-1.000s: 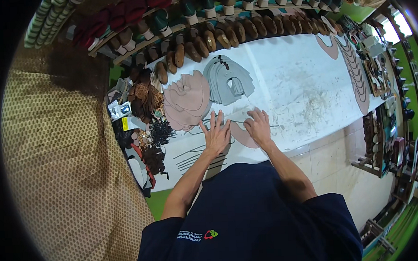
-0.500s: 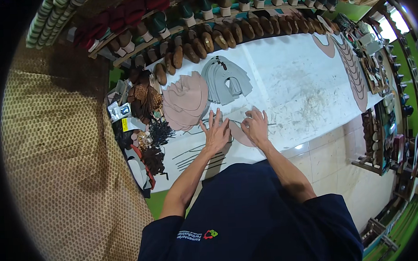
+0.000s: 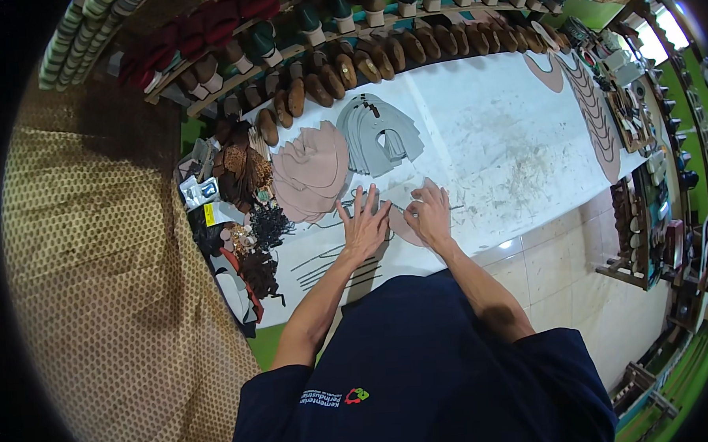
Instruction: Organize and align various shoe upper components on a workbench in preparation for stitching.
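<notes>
My left hand (image 3: 364,227) lies on the white table with its fingers spread. The fingertips press near a thin dark strip (image 3: 397,207) and the edge of a pale piece between my hands. Beside it my right hand (image 3: 429,215) is closed in a pinch on that strip; one end sticks out past the fingers on the right. Partly under the right hand rests a pinkish-beige curved leather piece (image 3: 402,230). Several loose dark strips (image 3: 336,267) lie left of my left wrist. Beyond my hands are a pile of pinkish pieces (image 3: 311,171) and a fan of grey U-shaped pieces (image 3: 370,133).
Wooden shoe lasts (image 3: 317,88) line the table's far edge, below a rack of shoes (image 3: 373,15). Scraps and black trimmings (image 3: 269,225) crowd the left end. A row of overlapping pink pieces (image 3: 601,135) lies at the right end. Patterned sheeting (image 3: 112,295) hangs on the left.
My right hand has shifted slightly, its fingers drawing closer together over the strip. My left hand stays spread in nearly the same place.
</notes>
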The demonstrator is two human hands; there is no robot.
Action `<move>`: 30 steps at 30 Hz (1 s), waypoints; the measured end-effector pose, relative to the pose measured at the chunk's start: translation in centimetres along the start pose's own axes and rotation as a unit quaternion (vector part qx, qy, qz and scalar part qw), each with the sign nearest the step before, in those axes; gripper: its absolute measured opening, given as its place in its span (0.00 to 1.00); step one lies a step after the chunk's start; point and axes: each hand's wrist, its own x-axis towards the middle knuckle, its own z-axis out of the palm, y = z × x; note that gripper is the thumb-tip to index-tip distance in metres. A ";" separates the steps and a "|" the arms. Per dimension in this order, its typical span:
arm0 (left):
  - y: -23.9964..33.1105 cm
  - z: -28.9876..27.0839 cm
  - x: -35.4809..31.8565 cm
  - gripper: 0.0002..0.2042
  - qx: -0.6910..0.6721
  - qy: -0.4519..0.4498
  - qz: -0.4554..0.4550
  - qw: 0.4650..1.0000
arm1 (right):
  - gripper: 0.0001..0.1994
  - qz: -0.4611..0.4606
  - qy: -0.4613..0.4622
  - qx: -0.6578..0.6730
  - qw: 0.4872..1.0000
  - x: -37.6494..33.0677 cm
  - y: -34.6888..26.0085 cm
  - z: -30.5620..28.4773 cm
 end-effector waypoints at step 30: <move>0.0 -0.5 0.3 0.23 0.006 -0.045 0.014 0.999 | 0.08 0.004 0.023 -0.043 0.999 -1.3 -1.1 1.0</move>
